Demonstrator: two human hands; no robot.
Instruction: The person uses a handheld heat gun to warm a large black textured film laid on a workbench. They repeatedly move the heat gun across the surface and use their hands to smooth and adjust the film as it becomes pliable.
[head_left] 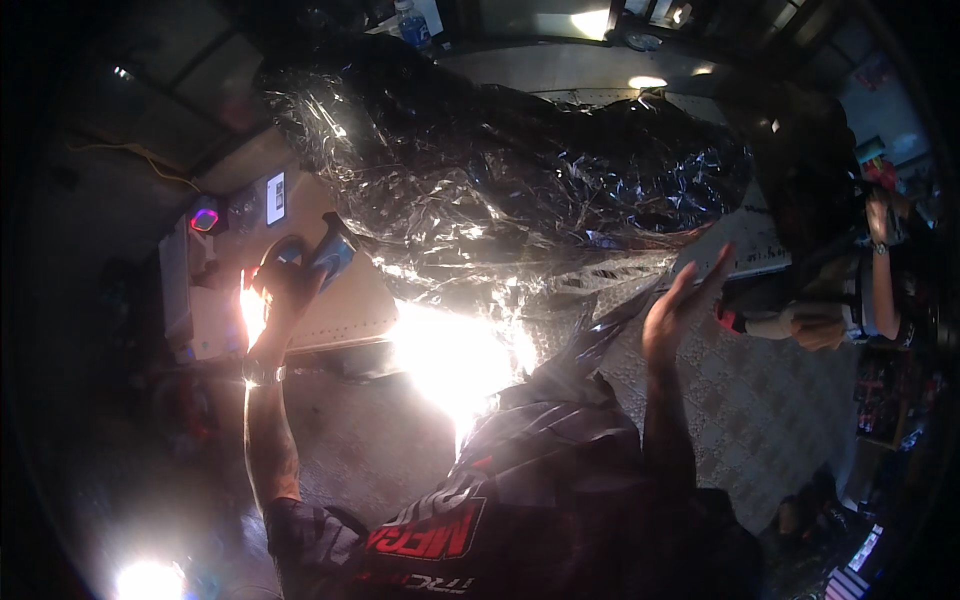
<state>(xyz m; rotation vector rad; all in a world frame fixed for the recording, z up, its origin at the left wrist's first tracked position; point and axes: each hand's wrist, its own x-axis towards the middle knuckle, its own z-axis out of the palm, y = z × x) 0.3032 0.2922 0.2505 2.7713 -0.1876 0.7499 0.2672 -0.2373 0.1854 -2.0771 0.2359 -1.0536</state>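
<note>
My left hand (280,290) is closed around a blue and dark hand tool with a rounded part (335,258), which looks like a tape dispenser; glare and shadow hide its details. It is above the left part of a light brown table (350,315). Shiny clear plastic film (480,215) is wrapped loosely over a long dark bulky thing in front of me. Part of the film hangs down toward my body. My right hand (680,310) is raised at the film's right end, its fingers stretched and holding nothing; whether it touches the film I cannot tell.
A phone-like white panel (276,198) and a small lit device (204,219) are on the table's left side. A bottle (411,25) stands at the back. Another person's arm (881,285) is at the right. Strong glare covers the film's lower middle. The patterned floor (750,400) shows below.
</note>
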